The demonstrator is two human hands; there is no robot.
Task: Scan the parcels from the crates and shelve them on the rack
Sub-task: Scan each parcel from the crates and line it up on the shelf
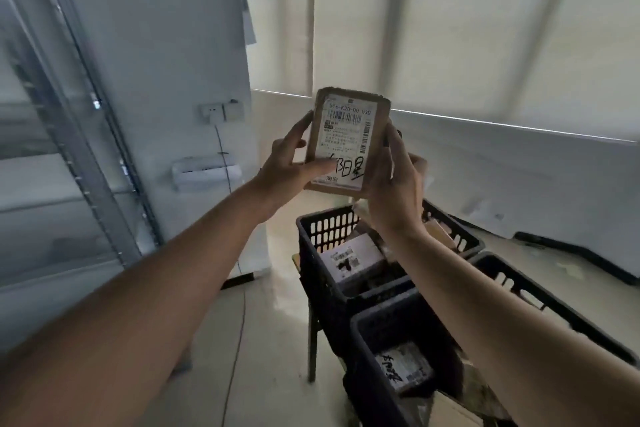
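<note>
A small brown cardboard parcel (pixel 348 135) with a white shipping label and black handwriting is held upright in front of me. My left hand (pixel 289 166) grips its left edge, thumb pressed on the lower label. My right hand (pixel 394 184) grips its right edge, and something dark shows behind its fingers. Below stand two black plastic crates: the far crate (pixel 311 253) holds a labelled parcel (pixel 353 258), the near crate (pixel 363 350) another labelled parcel (pixel 405 369). The metal rack (pixel 69 121) rises at the left, blurred.
The crates rest on a stand with a dark leg (pixel 312 343). A wall socket (pixel 221 112) and a white device (pixel 206 172) hang on the wall, with a cable (pixel 239 322) running down across the floor. Blinds cover the windows behind.
</note>
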